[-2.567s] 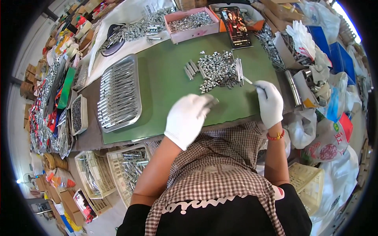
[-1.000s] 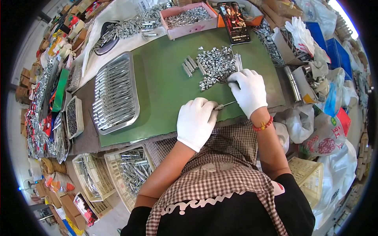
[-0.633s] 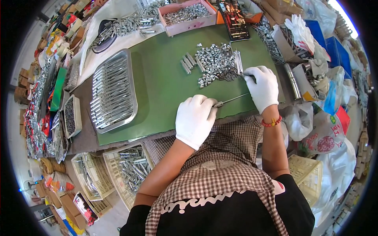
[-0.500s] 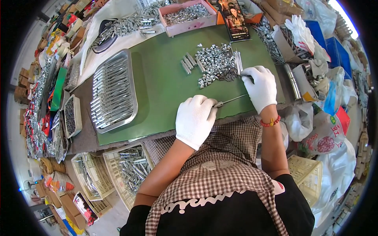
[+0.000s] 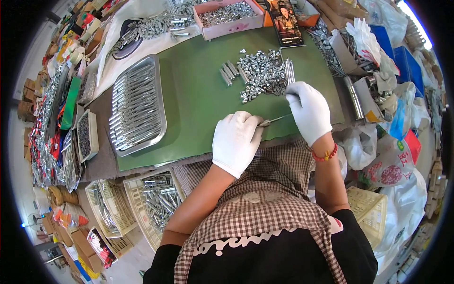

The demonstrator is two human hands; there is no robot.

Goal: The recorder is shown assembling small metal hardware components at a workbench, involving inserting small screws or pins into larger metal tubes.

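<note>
My left hand [image 5: 236, 144], in a white knit glove, is closed on a thin metal rod [image 5: 280, 118] just above the green mat's near edge. The rod carries a small metal fitting [image 5: 266, 123] by my fingertips and points right toward my other hand. My right hand [image 5: 309, 112], gloved too, has its fingers curled together at the near right edge of a pile of small metal sleeves [image 5: 259, 71]. Whatever its fingertips pinch is hidden. Several slim metal rods [image 5: 289, 71] lie side by side just beyond these fingertips. Short metal tubes [image 5: 229, 73] lie left of the pile.
A metal tray [image 5: 163, 120] of rod-shaped metal parts stands on the left of the green mat [image 5: 198, 99]. Along the far edge are a pink box [image 5: 231, 30] of small parts and a propped-up phone [image 5: 285, 26]. A thick metal cylinder [image 5: 353, 98] lies at right.
My right hand has shifted slightly left at the pile's edge, its fingers curled more tightly. My left hand keeps its hold on the rod. The whole view has moved a little.
</note>
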